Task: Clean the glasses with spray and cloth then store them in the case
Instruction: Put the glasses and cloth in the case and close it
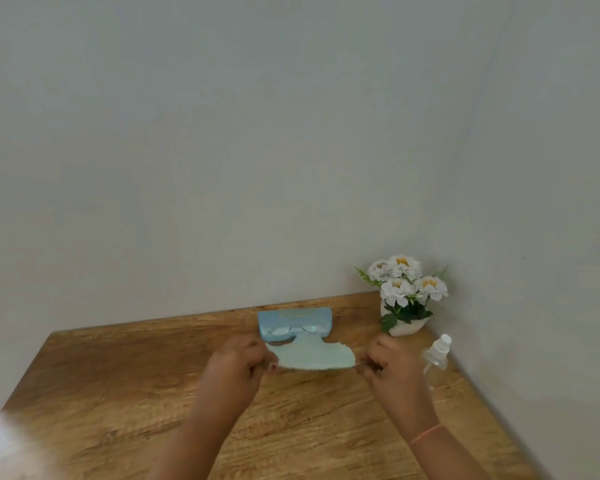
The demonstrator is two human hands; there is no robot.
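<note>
Head view. A pale green cloth [310, 355] is held stretched between the two hands, just in front of the blue glasses case [293, 318], with the cloth's far edge overlapping the case's lower right corner. The left hand [238, 365] pinches the cloth's left end with curled fingers and lies in front of the case, level with its left end. The right hand [392, 367] pinches the cloth's right end in the same way and lies in front of the case and to its right. The case rests on the wooden table [118, 393] near the table's far edge. The two lenses of the glasses [279, 330] show along the case's front; how the frame sits inside cannot be told. A clear spray bottle [437, 355] with a white nozzle stands to the right of the case, just beyond the right hand. A white pot of white flowers [404, 296] stands to the right of the case, in the corner. A pink band [425, 434] circles the right wrist.
</note>
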